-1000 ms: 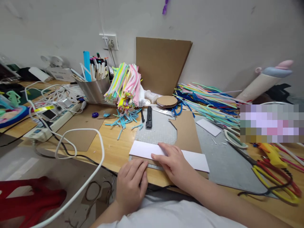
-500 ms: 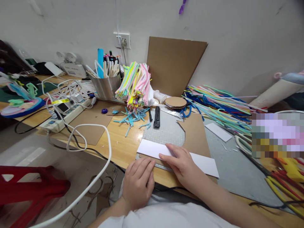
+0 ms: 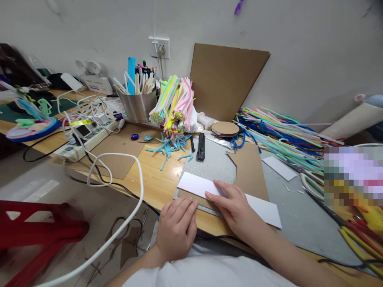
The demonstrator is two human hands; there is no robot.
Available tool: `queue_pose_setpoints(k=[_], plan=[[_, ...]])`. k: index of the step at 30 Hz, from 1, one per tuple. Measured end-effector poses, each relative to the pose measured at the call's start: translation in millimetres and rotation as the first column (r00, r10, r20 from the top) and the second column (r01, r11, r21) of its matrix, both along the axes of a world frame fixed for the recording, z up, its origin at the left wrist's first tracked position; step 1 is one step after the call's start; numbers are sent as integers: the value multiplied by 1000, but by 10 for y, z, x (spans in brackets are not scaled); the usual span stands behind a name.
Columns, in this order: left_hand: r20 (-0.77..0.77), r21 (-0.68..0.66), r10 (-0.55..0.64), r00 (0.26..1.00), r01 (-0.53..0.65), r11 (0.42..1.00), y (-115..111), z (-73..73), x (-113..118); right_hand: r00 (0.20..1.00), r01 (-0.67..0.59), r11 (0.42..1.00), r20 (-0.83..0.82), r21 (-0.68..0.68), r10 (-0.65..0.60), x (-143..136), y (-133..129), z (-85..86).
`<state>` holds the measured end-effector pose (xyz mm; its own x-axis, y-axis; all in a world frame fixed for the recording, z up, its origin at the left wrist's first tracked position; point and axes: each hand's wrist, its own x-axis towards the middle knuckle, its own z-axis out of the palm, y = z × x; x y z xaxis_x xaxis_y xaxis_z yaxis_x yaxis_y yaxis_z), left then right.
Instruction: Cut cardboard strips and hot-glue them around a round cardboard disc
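Note:
My right hand [image 3: 235,207] lies on a white board strip [image 3: 193,184], its thumb and index finger apart. The strip runs slantwise across a piece of brown cardboard [image 3: 249,169] over the grey cutting mat [image 3: 212,159]. At the table's front edge, my left hand [image 3: 178,225] is loosely curled with its fingers together. Its fingertips touch the near left part of the cardboard; whatever lies under the palm is hidden. Beyond the strip are a black utility knife [image 3: 200,146] and a thin black pen-like item [image 3: 192,143].
Cut blue stem pieces [image 3: 170,148] lie left of the mat. Behind stand bundled pipe cleaners [image 3: 175,105] and a metal container [image 3: 139,105] of sticks. A cardboard panel [image 3: 227,79] leans on the wall. Scissors [image 3: 312,185] lie right; a power strip [image 3: 86,141] and cables left.
The whole view has shifted slightly, so things appear a little farther right. Both hands keep about the same place on the strip and cardboard.

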<state>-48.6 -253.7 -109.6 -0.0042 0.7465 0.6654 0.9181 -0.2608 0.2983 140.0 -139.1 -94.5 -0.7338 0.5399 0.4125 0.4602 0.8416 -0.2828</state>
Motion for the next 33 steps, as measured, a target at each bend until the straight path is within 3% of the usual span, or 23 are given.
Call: queue_pose_setpoints(k=[23, 29, 33], plan=[[-2, -9, -5, 1000, 5, 1000, -5, 14, 8, 1000, -14, 999, 13, -49, 15, -9, -5, 62], [4, -89, 0, 1000, 1, 996, 90, 202, -16, 1000, -11, 997, 10, -70, 11, -17, 2, 70], [-32, -205, -111, 993, 102, 973, 293, 333, -48, 1000, 5, 995, 29, -97, -2, -48, -3, 113]])
